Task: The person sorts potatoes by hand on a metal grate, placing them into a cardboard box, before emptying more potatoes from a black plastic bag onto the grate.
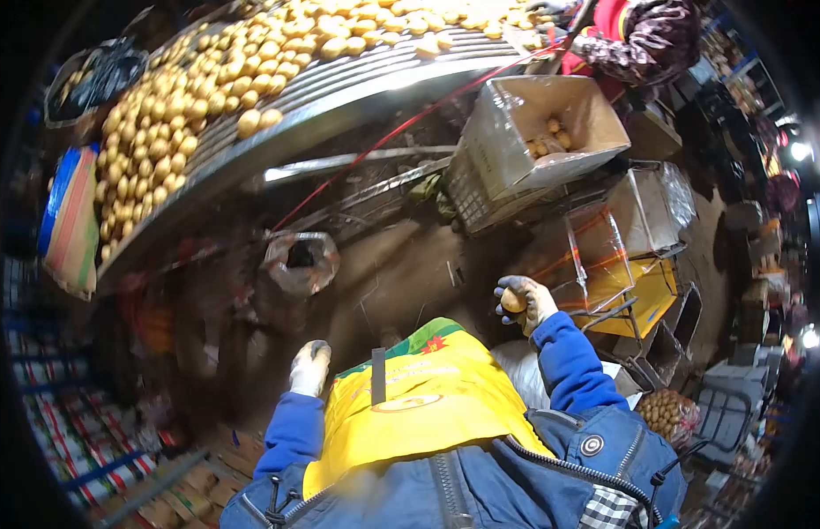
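Note:
My right hand point(532, 304), in a white glove with grey fingertips, is closed around a potato point(513, 301). It is held out to the right of the yellow apron point(428, 375), above the floor. On the other side of the apron is my left hand point(310, 366), in a similar glove. Its fingers are curled together and nothing shows in them; the palm side is hidden. Ahead, many potatoes point(163, 145) lie on a slatted metal roller conveyor point(366, 75). Neither hand touches the conveyor.
A cardboard box point(507, 163) with a few potatoes stands on a crate ahead right. A plastic-lined container point(301, 263) sits below the conveyor. Metal frames with a yellow sheet point(648, 295) and a net sack of potatoes point(666, 414) are at right. Another person's patterned sleeve point(661, 40) shows at the top.

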{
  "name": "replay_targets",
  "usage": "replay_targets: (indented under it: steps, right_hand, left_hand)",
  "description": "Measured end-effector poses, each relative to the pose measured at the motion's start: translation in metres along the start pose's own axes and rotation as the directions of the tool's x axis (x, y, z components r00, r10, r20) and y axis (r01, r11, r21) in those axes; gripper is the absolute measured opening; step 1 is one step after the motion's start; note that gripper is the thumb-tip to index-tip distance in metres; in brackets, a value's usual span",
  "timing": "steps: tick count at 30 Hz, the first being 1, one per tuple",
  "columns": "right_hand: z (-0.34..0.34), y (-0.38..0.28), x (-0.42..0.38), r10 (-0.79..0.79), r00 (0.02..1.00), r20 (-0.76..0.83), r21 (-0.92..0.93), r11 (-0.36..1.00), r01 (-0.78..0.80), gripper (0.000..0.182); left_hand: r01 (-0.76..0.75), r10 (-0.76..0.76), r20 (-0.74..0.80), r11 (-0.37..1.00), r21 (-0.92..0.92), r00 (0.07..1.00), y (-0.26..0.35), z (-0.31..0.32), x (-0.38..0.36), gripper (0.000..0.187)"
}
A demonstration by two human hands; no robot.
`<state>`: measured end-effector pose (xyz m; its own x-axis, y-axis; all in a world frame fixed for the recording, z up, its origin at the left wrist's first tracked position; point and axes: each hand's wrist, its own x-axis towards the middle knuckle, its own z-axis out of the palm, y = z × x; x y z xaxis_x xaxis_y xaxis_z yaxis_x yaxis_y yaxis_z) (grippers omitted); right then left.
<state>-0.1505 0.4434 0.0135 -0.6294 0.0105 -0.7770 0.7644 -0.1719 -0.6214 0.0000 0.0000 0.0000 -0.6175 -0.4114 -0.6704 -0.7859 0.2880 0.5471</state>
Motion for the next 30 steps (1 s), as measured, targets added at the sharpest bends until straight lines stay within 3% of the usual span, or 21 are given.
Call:
replay_targets:
  steps: [2,3,5,7,8,9,10,12,13,15,18,19,21,22,23,25,27,30]
  right_hand:
    - [-0.014,-0.020,-0.005,-0.073,0.997,0.003,0.137,0.988,0.072,0.034]
    - [0.022,-0.042,0.005,0.036,0.995,0.098,0.342,0.937,-0.068,0.035]
    - [0.010,-0.090,0.018,-0.164,0.983,0.089,0.525,0.846,0.094,0.037]
    - [0.003,-0.136,0.041,-0.263,0.942,0.211,0.707,0.706,0.039,0.040]
    - [0.006,-0.150,0.047,-0.326,0.926,0.189,0.697,0.709,0.107,0.043]
    - [0.005,-0.165,0.064,-0.424,0.853,0.304,0.732,0.677,0.076,0.048]
    - [0.005,-0.183,0.080,-0.454,0.831,0.322,0.757,0.651,0.062,0.049]
    - [0.012,-0.214,0.100,-0.535,0.758,0.374,0.809,0.588,0.016,0.051]
    - [0.014,-0.228,0.110,-0.565,0.717,0.408,0.816,0.578,-0.009,0.052]
    - [0.022,-0.252,0.116,-0.557,0.747,0.364,0.824,0.567,0.021,0.050]
    - [0.028,-0.277,0.127,-0.552,0.787,0.274,0.815,0.567,0.115,0.053]
    - [0.025,-0.280,0.134,-0.548,0.794,0.263,0.820,0.560,0.115,0.053]
    - [0.024,-0.285,0.145,-0.554,0.824,0.119,0.681,0.649,0.339,0.062]
    - [0.029,-0.293,0.142,-0.538,0.843,-0.004,0.481,0.738,0.474,0.061]
    - [0.027,-0.293,0.147,-0.533,0.846,-0.014,0.487,0.735,0.471,0.061]
    - [0.026,-0.299,0.152,-0.602,0.795,-0.070,0.251,0.761,0.598,0.057]
    - [0.025,-0.304,0.157,-0.588,0.802,-0.102,0.326,0.742,0.586,0.050]
    - [0.036,-0.319,0.167,-0.633,0.757,-0.164,0.249,0.716,0.652,0.061]
  left_hand:
    - [-0.124,0.127,0.027,0.989,-0.077,0.992,-0.005,0.015,0.034,0.034]
    - [-0.086,0.087,-0.023,0.995,0.042,0.996,0.026,-0.046,0.041,0.034]
    - [-0.376,0.376,-0.004,0.927,-0.010,0.927,0.039,-0.019,0.093,0.032]
    - [-0.245,0.245,0.083,0.969,-0.011,0.966,0.124,-0.005,0.091,0.031]
    - [-0.265,0.265,0.109,0.964,-0.015,0.958,0.147,-0.004,0.098,0.032]
    - [-0.292,0.293,0.127,0.956,-0.026,0.948,0.170,-0.001,0.107,0.032]
    - [-0.429,0.415,0.132,0.898,0.103,0.900,0.194,-0.004,0.116,0.032]
    - [-0.499,0.489,0.103,0.855,0.141,0.866,0.234,-0.006,0.135,0.032]
    - [-0.570,0.565,0.075,0.809,0.147,0.821,0.255,-0.004,0.143,0.031]
    - [-0.568,0.556,0.119,0.817,0.104,0.822,0.308,-0.007,0.141,0.028]
    - [-0.469,0.467,0.090,0.883,0.005,0.880,0.378,0.004,0.130,0.023]
    - [-0.566,0.560,0.101,0.823,0.054,0.823,0.395,0.007,0.131,0.023]
    - [-0.673,0.664,0.106,0.728,0.130,0.740,0.422,0.012,0.141,0.023]
    - [-0.716,0.708,0.113,0.683,0.144,0.698,0.435,0.014,0.144,0.022]
    - [-0.696,0.688,0.104,0.705,0.141,0.718,0.448,0.015,0.146,0.022]
    - [-0.754,0.750,0.073,0.651,0.092,0.657,0.473,0.021,0.148,0.022]
    - [-0.805,0.810,0.051,0.571,0.164,0.585,0.490,0.020,0.161,0.024]
    - [-0.864,0.883,-0.010,0.462,0.203,0.469,0.497,0.015,0.183,0.025]
